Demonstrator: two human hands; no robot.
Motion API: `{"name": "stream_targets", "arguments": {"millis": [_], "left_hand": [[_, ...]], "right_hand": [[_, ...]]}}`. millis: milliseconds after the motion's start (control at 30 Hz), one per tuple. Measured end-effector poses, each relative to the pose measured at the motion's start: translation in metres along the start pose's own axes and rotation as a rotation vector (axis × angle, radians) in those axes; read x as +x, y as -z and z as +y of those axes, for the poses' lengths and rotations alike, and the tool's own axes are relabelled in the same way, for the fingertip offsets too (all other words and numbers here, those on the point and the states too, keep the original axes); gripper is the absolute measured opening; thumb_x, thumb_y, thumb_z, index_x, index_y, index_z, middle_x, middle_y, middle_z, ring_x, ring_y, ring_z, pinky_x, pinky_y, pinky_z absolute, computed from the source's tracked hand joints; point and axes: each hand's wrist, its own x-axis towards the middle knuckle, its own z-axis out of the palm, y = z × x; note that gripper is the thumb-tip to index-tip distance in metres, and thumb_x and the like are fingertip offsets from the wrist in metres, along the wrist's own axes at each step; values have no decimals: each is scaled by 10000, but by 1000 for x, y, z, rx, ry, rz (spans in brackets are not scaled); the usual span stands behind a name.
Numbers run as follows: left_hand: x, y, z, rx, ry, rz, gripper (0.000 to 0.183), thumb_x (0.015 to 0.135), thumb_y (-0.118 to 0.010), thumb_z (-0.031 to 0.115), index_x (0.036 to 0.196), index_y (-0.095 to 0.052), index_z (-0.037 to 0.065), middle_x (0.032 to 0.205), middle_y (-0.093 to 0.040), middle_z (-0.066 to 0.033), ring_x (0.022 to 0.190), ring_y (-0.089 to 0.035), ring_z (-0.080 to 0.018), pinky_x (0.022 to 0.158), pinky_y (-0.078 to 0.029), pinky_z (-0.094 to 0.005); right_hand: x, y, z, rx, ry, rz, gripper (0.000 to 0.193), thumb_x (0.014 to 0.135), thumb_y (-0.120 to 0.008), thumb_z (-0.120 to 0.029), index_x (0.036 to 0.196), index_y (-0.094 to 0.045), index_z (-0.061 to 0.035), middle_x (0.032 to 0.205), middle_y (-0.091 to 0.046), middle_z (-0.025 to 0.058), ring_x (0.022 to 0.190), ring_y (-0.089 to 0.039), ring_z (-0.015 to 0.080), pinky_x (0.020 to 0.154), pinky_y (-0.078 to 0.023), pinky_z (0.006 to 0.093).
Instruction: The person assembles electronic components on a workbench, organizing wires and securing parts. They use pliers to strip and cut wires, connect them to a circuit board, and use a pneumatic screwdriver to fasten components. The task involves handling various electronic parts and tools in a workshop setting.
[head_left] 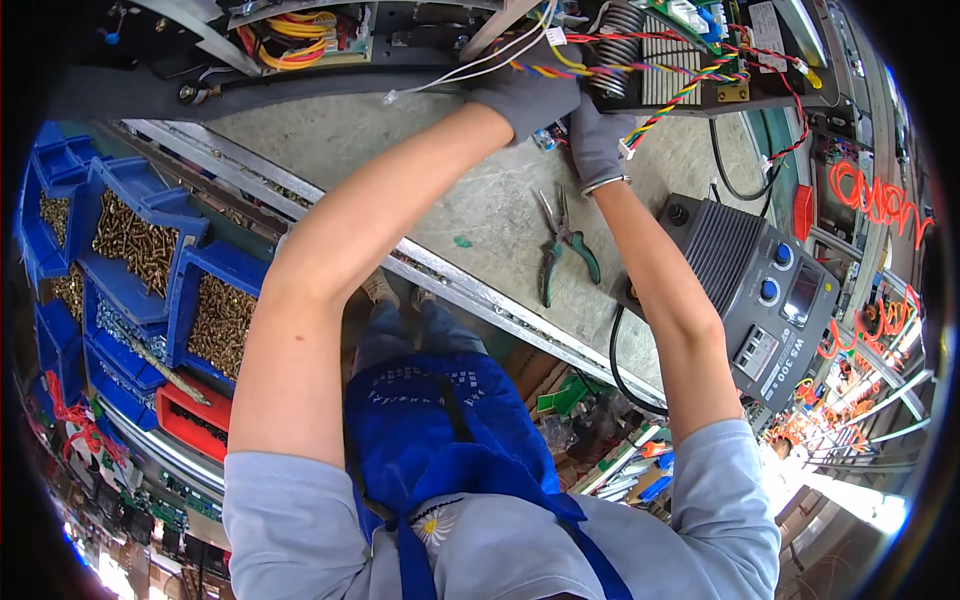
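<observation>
Head view, only one: the open chassis (350, 88) runs across 12 o'clock, and both hands are at its near edge, between 12 and 1. Looks mid-job to me. The coil (618, 45) and circuit board (690, 14) sit in place, but wiring seems unfinished: a white plug (390, 98) dangles loose at 11, and the multicoloured twisted wires (668, 112) end in a free connector (627, 150) at half past 1. Black control unit (720, 250) lies apart on the desk (400, 135) at 3; pliers (562, 237) lie unheld toward 2. Pose: left arm, elbow bent out toward 9, reaches up to 1; its gloved left hand (530, 98) is palm-down, fingers hidden. Right forearm slants from 4 toward 1, gloved right hand (600, 140) close beside the left, fingertips under the wires. Can't tell whether either grips anything.
</observation>
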Motion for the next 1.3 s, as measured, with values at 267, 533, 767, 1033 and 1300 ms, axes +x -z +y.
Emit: {"name": "stream_targets", "arguments": {"millis": [267,533,767,1033,1300], "left_hand": [[-5,4,8,31,30,63,174,718,-583,235,683,-631,71,667,-618,-149,581,-588,-320,527,-434,-431],[-16,11,-2,56,-1,77,220,785,-554,295,759,-632,92,715,-634,-130,611,-598,-320,568,-455,-442],[2,-1,0,50,170,-78,196,779,-519,207,822,-643,61,796,-637,-184,733,-621,-337,685,-479,-437],[0,-21,-3,59,32,33,159,735,-534,218,744,-613,80,713,-611,-166,661,-600,-326,623,-467,-437],[9,-1,-1,55,-8,-30,232,688,-579,253,784,-647,52,772,-643,-170,706,-629,-316,631,-495,-427]], "right_hand": [[0,6,-10,-102,-85,-18,337,750,-672,-143,1031,-581,19,988,-635,100,860,-603,202,760,-480,332],[-1,19,-59,-117,89,-37,409,720,-679,-375,951,-627,-42,910,-664,149,859,-611,362,731,-473,390],[3,15,-58,-513,-221,-118,561,731,-710,-347,1116,-553,30,1092,-626,138,976,-606,237,858,-444,365],[3,11,-30,-352,-166,43,482,682,-748,-306,999,-619,33,985,-673,135,884,-647,226,779,-477,335],[3,11,-25,-294,-136,38,507,692,-745,-317,1040,-609,25,999,-673,131,893,-646,214,788,-476,336]]}}
